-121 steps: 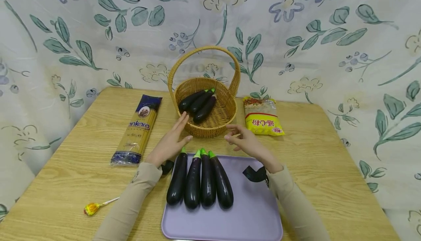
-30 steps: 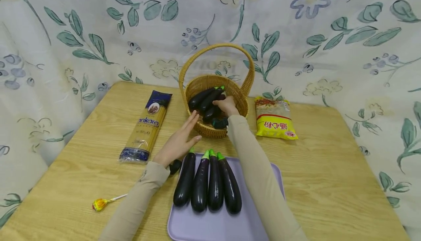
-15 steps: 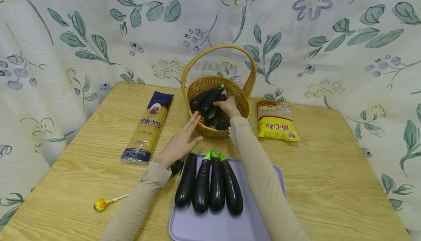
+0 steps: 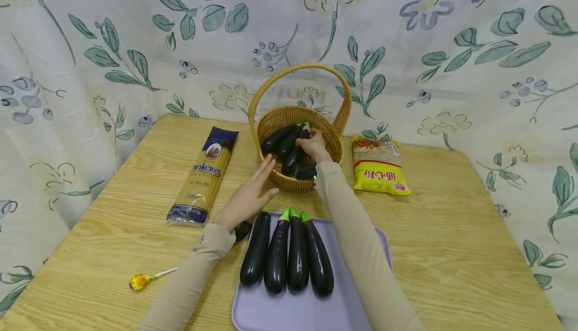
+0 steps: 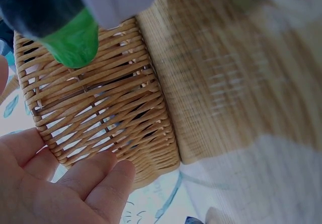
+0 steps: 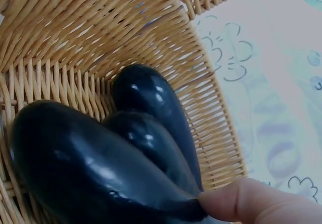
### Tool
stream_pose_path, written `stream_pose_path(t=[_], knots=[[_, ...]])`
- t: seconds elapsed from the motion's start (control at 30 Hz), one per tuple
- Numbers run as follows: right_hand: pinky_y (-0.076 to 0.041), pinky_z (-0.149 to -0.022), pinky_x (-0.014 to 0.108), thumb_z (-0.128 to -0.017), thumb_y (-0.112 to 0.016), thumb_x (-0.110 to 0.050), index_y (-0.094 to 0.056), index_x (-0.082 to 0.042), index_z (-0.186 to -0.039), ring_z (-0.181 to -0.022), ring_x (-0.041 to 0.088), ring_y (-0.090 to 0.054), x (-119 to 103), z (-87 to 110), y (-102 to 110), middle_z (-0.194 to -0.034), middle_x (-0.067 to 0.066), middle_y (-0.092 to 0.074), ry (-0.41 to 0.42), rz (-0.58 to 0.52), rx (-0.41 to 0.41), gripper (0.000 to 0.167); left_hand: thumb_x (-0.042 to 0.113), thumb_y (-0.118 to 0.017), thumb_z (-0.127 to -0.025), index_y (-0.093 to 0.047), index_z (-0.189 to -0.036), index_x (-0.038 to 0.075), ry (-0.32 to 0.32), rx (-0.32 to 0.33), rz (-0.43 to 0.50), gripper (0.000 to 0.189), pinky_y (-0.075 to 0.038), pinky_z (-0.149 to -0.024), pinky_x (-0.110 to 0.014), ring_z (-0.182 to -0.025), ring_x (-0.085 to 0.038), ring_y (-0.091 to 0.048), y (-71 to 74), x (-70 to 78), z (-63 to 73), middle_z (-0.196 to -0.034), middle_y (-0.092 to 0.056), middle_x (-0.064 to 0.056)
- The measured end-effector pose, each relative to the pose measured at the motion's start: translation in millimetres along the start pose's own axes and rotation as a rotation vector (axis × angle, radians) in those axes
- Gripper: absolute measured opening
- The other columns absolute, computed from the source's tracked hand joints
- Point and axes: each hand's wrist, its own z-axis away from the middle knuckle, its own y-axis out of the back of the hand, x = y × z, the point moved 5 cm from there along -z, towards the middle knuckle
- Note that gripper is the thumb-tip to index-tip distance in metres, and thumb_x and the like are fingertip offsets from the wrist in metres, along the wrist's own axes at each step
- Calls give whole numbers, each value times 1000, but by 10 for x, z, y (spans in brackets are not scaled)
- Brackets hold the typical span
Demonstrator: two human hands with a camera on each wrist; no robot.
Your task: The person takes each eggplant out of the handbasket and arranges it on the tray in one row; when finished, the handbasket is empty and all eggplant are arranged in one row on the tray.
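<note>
A wicker basket (image 4: pixel 294 185) with a tall handle holds three dark eggplants. My right hand (image 4: pixel 314 145) is inside it, thumb and fingers gripping the nearest eggplant (image 4: pixel 292 160) by its stem end. In the right wrist view, the thumb (image 6: pixel 236 199) presses this eggplant (image 6: pixel 95 163) near its narrow neck; the other fingers are out of sight. Two more eggplants (image 6: pixel 146 88) lie behind it. My left hand (image 4: pixel 246 198) has its fingers extended against the basket's left front side; the left wrist view shows fingertips touching the woven wall (image 5: pixel 115 118).
In front of the basket, a lilac tray (image 4: pixel 275 313) bears several eggplants (image 4: pixel 298 256) side by side, green stems away from me. A spaghetti pack (image 4: pixel 203 175) lies left, a yellow-and-red food bag (image 4: pixel 379 165) right. A lollipop (image 4: pixel 141 281) lies near my left forearm.
My right hand has gone from beside the basket's front into it and taken hold of an eggplant, whose stem end now shows slightly raised. My left hand stays by the basket.
</note>
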Motion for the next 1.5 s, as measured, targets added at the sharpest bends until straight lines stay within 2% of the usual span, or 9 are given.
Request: stream_pose_path(t=[0.2, 0.33, 0.43, 0.53, 0.7, 0.77, 1.0, 1.2, 1.5], knots=[[-46, -100, 44, -91, -59, -14, -22, -15, -151, -124, 31, -49, -14, 9, -23, -147, 16, -35, 71, -40, 5, 71, 33, -51, -101, -10, -158, 16, -27, 6, -15, 72, -33, -113, -56, -144, -35, -30, -16, -12, 2, -166, -1, -1], [-43, -106, 43, -90, -60, -13, -23, -14, -152, -127, 31, -46, -56, 31, -18, -152, 15, -30, 122, -61, 8, 72, 33, -51, -101, -10, -158, 18, -33, 12, -22, 72, -35, -112, -56, -143, -36, -32, -16, -17, 4, -166, -1, -2], [-45, -100, 41, -89, -60, -13, -24, -15, -152, -123, 30, -46, -94, 42, -14, -154, 15, -29, 140, -64, 4, 73, 33, -51, -100, -10, -158, 18, -40, 22, -24, 72, -37, -111, -56, -142, -36, -34, -11, -23, -2, -166, -2, -2], [-45, -94, 39, -89, -60, -13, -26, -16, -152, -120, 29, -48, -126, 48, -7, -150, 17, -34, 148, -77, 0, 72, 33, -52, -100, -10, -158, 19, -37, 27, -23, 72, -35, -112, -56, -144, -34, -32, -8, -26, -13, -166, -2, -1], [-47, -100, 49, -91, -58, -12, -26, -18, -152, -127, 32, -47, -151, 69, 31, -147, 16, -38, 140, -142, -15, 69, 33, -51, -100, -12, -157, 16, -32, 25, -16, 71, -33, -114, -55, -146, -33, -28, -2, -13, -13, -166, -3, -2], [-47, -99, 55, -91, -57, -13, -26, -20, -152, -129, 33, -45, -151, 81, 59, -149, 14, -35, 131, -154, -21, 68, 33, -51, -101, -11, -157, 17, -32, 23, -13, 72, -32, -114, -55, -146, -33, -28, 1, -11, -10, -166, -2, -1], [-45, -101, 59, -93, -56, -11, -27, -22, -151, -133, 32, -42, -173, 153, 202, -153, 10, -32, 144, -180, -26, 67, 36, -50, -101, -9, -158, 17, -35, 12, -21, 73, -32, -115, -54, -145, -33, -28, -2, -6, -17, -164, 5, 9], [-45, -101, 60, -92, -55, -10, -27, -27, -151, -133, 32, -41, -230, 254, 334, -153, 9, -30, 140, -224, -58, 68, 34, -52, -100, -9, -158, 18, -36, 16, -19, 74, -33, -114, -54, -143, -35, -32, 11, -2, -32, -165, 4, 7], [-44, -100, 63, -93, -55, -8, -30, -24, -149, -133, 32, -43, -286, 476, 497, -151, 11, -31, 194, -253, -73, 63, 33, -50, -101, -8, -158, 16, -42, 7, -11, 73, -32, -114, -54, -145, -34, -28, -6, -4, -19, -165, 6, 5]])
